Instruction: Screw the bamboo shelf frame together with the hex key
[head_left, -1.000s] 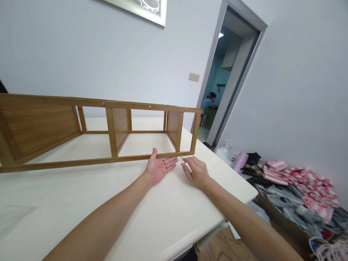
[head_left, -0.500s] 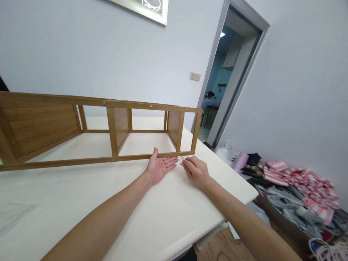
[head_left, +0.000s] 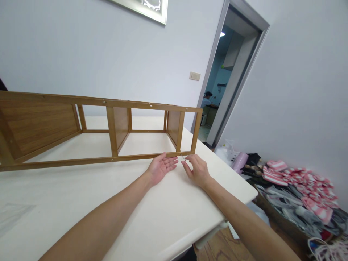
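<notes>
A brown wooden shelf frame [head_left: 146,157] lies on its side across the white table [head_left: 174,214]. Palm up, my left hand [head_left: 160,169] is open just below the frame's lower rail, its thumb at the rail and its fingers stretched toward the right. At the rail's right end, a thin bent metal hex key [head_left: 183,158] sits against the wood near a crosspiece. My right hand [head_left: 198,170] has its fingertips at the key's outer end, the thumb a little apart from the index finger. The key's tip in the rail is too small to make out.
Clothes, some striped pink and white [head_left: 307,181], are heaped on the floor at right, beside a purple roll [head_left: 240,161]. A doorway [head_left: 217,72] stands beyond the table; a person [head_left: 207,100] sits in the room behind it. A clear plastic bag [head_left: 16,215] lies at the table's left.
My right fingers pinched the key half a second ago and now are more spread around it. My left thumb has lowered from over the rail toward the palm. The frame has stayed in place.
</notes>
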A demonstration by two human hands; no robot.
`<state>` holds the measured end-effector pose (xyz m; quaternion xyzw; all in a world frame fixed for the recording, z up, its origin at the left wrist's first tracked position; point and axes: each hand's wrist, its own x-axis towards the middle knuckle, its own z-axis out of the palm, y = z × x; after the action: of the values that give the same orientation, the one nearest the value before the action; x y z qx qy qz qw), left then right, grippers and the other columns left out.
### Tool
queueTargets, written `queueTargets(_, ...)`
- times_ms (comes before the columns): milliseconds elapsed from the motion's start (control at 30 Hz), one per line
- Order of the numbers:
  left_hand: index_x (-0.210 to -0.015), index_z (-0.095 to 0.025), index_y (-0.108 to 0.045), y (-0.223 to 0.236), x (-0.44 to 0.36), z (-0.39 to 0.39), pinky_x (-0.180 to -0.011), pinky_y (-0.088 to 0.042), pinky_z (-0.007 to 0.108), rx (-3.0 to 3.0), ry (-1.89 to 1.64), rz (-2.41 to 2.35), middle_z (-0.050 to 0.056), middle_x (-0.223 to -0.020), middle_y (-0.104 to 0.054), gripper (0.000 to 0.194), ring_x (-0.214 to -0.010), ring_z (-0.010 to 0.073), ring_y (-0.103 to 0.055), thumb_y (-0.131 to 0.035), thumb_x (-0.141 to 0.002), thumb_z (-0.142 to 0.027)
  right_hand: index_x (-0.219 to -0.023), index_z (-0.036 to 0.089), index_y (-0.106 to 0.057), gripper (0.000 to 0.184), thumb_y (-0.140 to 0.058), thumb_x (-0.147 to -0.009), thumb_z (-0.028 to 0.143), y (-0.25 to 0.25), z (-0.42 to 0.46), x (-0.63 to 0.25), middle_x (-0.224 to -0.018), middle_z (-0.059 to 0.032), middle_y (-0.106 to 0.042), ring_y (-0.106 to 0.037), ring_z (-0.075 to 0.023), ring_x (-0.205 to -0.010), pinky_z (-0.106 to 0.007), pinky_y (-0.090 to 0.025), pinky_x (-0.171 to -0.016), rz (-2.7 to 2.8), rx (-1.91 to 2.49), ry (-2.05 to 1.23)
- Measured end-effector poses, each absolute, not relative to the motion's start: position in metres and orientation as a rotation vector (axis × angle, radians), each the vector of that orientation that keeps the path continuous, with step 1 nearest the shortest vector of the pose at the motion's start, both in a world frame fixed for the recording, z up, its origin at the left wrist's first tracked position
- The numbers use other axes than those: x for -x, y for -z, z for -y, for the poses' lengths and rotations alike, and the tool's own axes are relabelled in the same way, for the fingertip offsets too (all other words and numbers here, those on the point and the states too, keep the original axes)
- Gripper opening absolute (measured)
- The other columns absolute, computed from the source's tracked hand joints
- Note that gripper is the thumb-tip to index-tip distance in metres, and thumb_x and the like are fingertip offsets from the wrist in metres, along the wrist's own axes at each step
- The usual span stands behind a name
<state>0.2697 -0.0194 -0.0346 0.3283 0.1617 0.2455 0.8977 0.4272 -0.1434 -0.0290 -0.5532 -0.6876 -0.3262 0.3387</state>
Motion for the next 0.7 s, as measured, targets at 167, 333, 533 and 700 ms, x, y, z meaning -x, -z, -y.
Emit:
queueTargets(167, -0.089, -0.010, -0.063, 0.0400, -0.2733, 0.0214, -0.093, -0.051, 0.042, -0.770, -0.582, -0.364, 0.022, -0.113, -0.067, 0.022, -0.098, 0.0256, -0.068, -0.056, -0.090, -0.030, -0.091, 0.020, -0.054, 0.004, -0.053, -0.091, 0.024, 0.0297, 0.1435, -0.4284, -0.081, -0.0057, -0.062, -0.058, -0.0168, -0.076, -0.029, -0.045, -0.065, 1.846, 1.471, 0.877)
queueTargets(333, -0.082, -0.006, -0.067, 0.0390, -0.2730, 0.0246, -0.088, -0.053, 0.038, -0.791, -0.621, -0.411, 0.020, -0.094, -0.070, 0.024, -0.087, 0.0220, -0.069, -0.053, -0.092, -0.024, -0.088, 0.020, -0.054, 0.004, -0.054, -0.091, 0.023, 0.0299, 0.1433, -0.4294, -0.079, -0.0045, -0.061, -0.056, -0.0156, -0.073, -0.027, -0.043, -0.064, 1.842, 1.476, 0.903)
queueTargets(533, -0.077, -0.009, -0.065, 0.0374, -0.2757, 0.0277, -0.083, -0.054, 0.036, -0.764, -0.689, -0.453, 0.017, -0.098, -0.070, 0.014, -0.085, 0.0199, -0.068, -0.054, -0.086, -0.009, -0.087, 0.019, -0.054, 0.008, -0.050, -0.093, 0.022, 0.0302, 0.1436, -0.4299, -0.075, -0.0037, -0.060, -0.054, -0.0149, -0.070, -0.027, -0.040, -0.063, 1.878, 1.478, 0.924)
queueTargets(700, -0.077, -0.008, -0.066, 0.0416, -0.2756, 0.0225, -0.088, -0.054, 0.039, -0.778, -0.648, -0.420, 0.021, -0.114, -0.067, 0.017, -0.097, 0.0240, -0.067, -0.051, -0.083, -0.003, -0.086, 0.020, -0.054, 0.011, -0.047, -0.095, 0.024, 0.0291, 0.1440, -0.4276, -0.075, -0.0041, -0.059, -0.053, -0.0153, -0.070, -0.027, -0.039, -0.063, 1.885, 1.492, 0.928)
